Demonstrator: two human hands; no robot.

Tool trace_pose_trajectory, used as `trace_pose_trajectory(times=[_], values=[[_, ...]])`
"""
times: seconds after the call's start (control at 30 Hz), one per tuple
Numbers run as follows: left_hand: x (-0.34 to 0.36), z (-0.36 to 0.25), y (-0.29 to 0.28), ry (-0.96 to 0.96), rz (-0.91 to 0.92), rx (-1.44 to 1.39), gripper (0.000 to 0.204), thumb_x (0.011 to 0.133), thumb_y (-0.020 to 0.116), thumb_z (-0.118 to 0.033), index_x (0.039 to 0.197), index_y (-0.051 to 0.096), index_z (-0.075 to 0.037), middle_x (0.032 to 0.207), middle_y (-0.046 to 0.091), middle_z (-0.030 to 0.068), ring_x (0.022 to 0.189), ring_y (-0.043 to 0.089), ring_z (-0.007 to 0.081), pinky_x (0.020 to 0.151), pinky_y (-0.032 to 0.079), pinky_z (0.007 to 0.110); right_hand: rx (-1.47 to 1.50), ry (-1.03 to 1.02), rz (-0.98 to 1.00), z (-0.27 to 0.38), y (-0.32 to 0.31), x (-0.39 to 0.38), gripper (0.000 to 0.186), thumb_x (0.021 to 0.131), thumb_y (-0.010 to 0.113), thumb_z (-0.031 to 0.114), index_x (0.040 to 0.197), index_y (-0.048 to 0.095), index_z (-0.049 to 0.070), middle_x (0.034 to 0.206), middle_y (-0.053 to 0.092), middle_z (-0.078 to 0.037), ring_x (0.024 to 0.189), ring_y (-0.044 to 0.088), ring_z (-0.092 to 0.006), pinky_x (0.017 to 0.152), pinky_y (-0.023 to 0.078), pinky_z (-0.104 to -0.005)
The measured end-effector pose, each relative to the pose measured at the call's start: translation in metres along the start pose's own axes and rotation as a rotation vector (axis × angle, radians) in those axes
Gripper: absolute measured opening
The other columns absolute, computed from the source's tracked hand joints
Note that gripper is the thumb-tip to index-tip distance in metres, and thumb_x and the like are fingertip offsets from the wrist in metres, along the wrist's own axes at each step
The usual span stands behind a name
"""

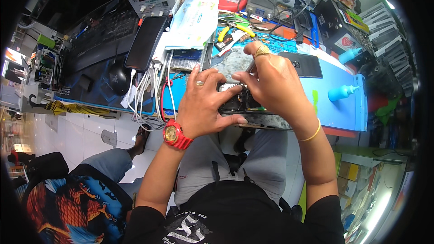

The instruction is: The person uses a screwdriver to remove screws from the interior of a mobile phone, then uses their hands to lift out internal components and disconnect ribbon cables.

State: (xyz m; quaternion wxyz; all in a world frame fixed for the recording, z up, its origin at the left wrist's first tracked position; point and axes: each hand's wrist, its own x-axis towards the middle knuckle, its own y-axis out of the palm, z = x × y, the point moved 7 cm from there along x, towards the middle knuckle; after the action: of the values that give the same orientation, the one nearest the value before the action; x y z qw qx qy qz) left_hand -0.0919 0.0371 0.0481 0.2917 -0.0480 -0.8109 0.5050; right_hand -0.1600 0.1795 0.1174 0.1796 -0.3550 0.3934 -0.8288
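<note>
On your left, a black mouse [118, 77] rests on the desk, with a dark phone [145, 43] propped beside it and white cables [145, 86] hanging below. Next comes your left hand [199, 101], its thumb and forefinger spread apart across the left part of an opened black device [231, 104]; you seem to be steadying it, though I cannot tell whether they truly grip it. The device lies at the near edge of the desk, between your hands, its inner parts partly showing. Over its far side, your right hand [276, 74] has its fingers closed in a pinch around a slim grey tool [250, 66]; its tip is hidden. Farther right lie a black flat panel [304, 64] and two light-blue bottles [342, 93].

I judge you to be at fine tool work inside the device; the next move calls for keeping it still and the tool under light control.
</note>
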Motion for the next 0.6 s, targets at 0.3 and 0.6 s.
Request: trace_pose_trajectory(times=[0.3, 0.6], values=[[-0.001, 0.000, 0.000, 0.009, -0.015, 0.007, 0.075, 0.077, 0.084, -0.074, 0.130, 0.080, -0.022, 0.126, 0.063, 0.0114, 0.139, 0.055, 0.0381, 0.127, 0.028, 0.070, 0.021, -0.007, -0.050, 0.000, -0.001, -0.002, 0.030, 0.091, 0.083, 0.002, 0.112, 0.063, -0.004, 0.097, 0.075, -0.019, 0.078, 0.077, -0.0366, 0.072, 0.058, -0.0455], [-0.001, 0.001, 0.001, 0.006, -0.016, 0.004, 0.075, 0.075, 0.086, -0.072, 0.128, 0.080, -0.020, 0.129, 0.063, 0.0121, 0.139, 0.056, 0.0396, 0.127, 0.028, 0.070, 0.025, -0.041, -0.027, 0.003, 0.002, -0.003, 0.034, 0.091, 0.084, 0.004, 0.117, 0.063, -0.003, 0.097, 0.076, -0.019, 0.080, 0.077, -0.0368, 0.073, 0.058, -0.0455]])
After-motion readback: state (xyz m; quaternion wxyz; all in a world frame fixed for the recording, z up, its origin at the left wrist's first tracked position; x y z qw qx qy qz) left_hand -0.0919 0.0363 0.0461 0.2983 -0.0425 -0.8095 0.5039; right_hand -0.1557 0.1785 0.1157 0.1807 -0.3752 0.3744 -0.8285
